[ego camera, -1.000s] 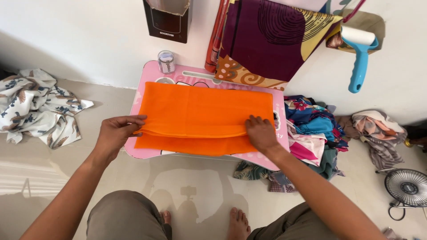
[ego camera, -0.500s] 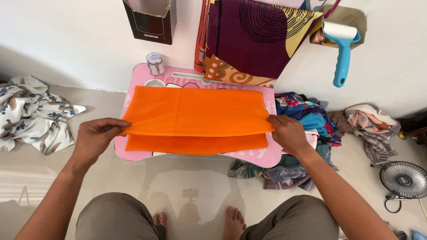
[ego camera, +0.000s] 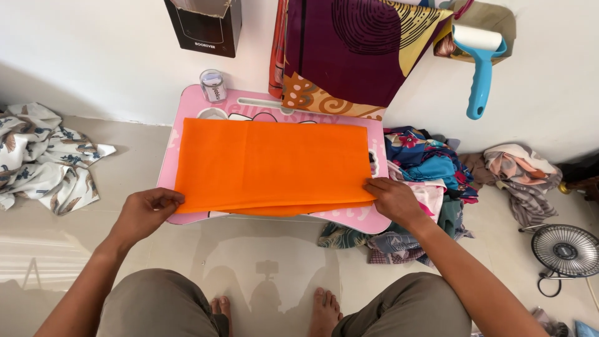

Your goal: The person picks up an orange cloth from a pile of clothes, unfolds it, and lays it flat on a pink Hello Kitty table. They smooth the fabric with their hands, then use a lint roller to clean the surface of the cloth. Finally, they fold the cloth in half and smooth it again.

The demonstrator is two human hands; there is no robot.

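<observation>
Far left on the floor, a crumpled white patterned cloth (ego camera: 43, 156); against the wall, a dark open-topped box (ego camera: 204, 26) with contents not discernible, and a small clear jar (ego camera: 214, 85) standing on the back edge of the pink lap table (ego camera: 349, 219). Spread flat on that table, a folded bright orange cloth (ego camera: 274, 163), smooth, long axis running left to right, folded edges toward the near side. Left hand (ego camera: 145, 212) pinching the near-left corner, right hand (ego camera: 392, 200) pinching the near-right corner; further right, a heap of colourful clothes (ego camera: 424, 168) and a small fan (ego camera: 566, 251).

A home: laundry heaps (ego camera: 430, 165) on tiled floor (ego camera: 125, 156)
</observation>
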